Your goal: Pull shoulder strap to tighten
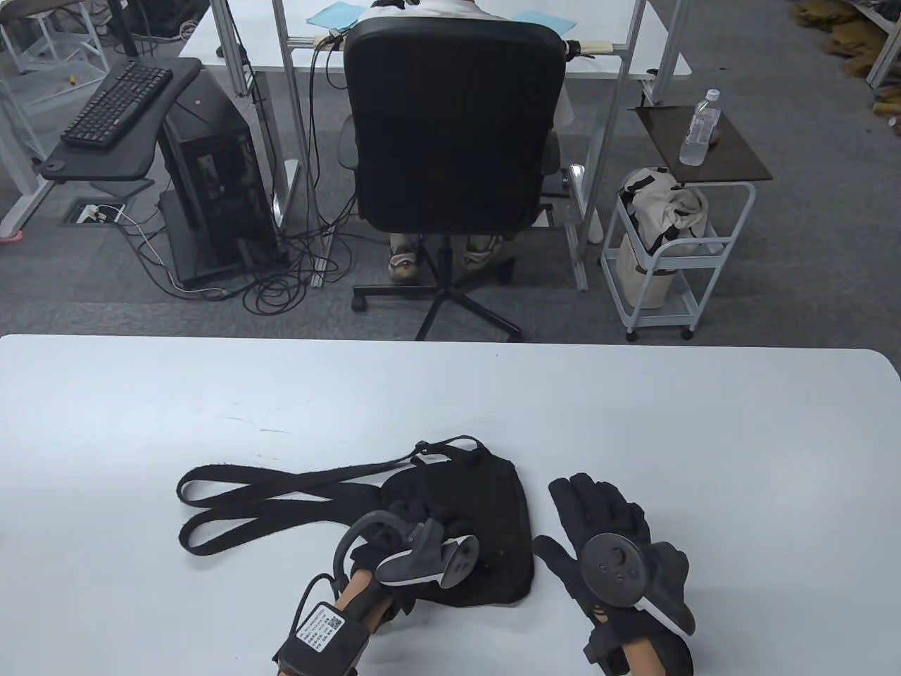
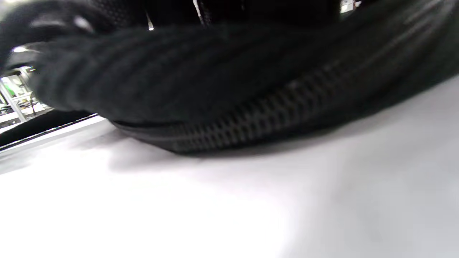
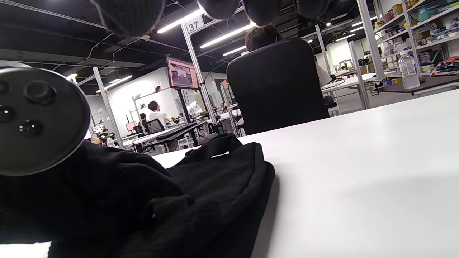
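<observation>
A small black backpack [image 1: 493,493] lies flat on the white table [image 1: 633,422], near its front edge. Its two shoulder straps [image 1: 267,503] run out to the left as long flat loops. My left hand [image 1: 415,521] rests on top of the bag where the straps join it, with the fingers curled, black on black. The left wrist view shows only the bag's fabric [image 2: 215,82] and zipper [image 2: 272,111] up close. My right hand [image 1: 588,507] lies flat on the table just right of the bag, fingers spread and holding nothing. The bag also shows in the right wrist view [image 3: 222,179].
Beyond the table's far edge stand a black office chair [image 1: 450,120] with a seated person, a computer tower [image 1: 211,176] with cables, and a white cart [image 1: 676,246] with a water bottle [image 1: 700,127].
</observation>
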